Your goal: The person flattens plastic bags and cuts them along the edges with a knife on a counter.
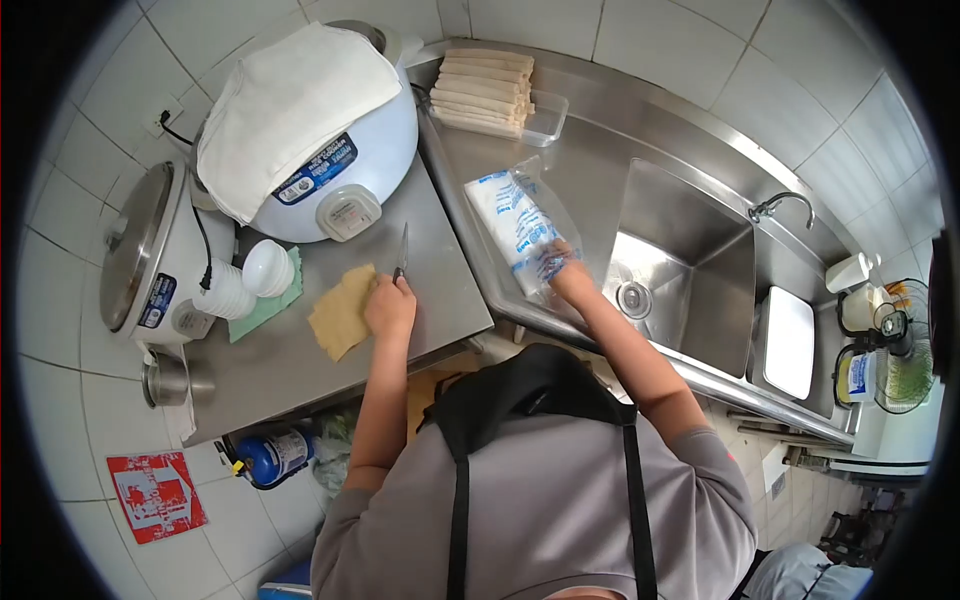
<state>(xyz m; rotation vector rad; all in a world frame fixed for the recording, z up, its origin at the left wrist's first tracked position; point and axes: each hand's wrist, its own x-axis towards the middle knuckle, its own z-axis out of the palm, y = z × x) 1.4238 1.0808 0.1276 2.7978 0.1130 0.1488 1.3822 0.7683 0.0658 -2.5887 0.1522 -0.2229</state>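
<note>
My left hand (390,305) is closed on a small knife (402,262) with a dark handle, its blade pointing away from me. Under and beside that hand lies a folded yellow-tan cloth (342,314) on the steel counter. On the sink's drainboard rests a clear plastic bag (512,217) with blue print, holding something flat and white. My right hand (566,276) is at the near end of this bag, its fingers bent and partly covered by the printed film.
Pale rolls (482,88) are stacked by a clear plastic tray (546,118). A rice cooker (375,170) topped with a white cloth (295,110) stands at the back left, near stacked white bowls (268,268). A steel sink (690,240) lies right, beside a white lidded container (788,342).
</note>
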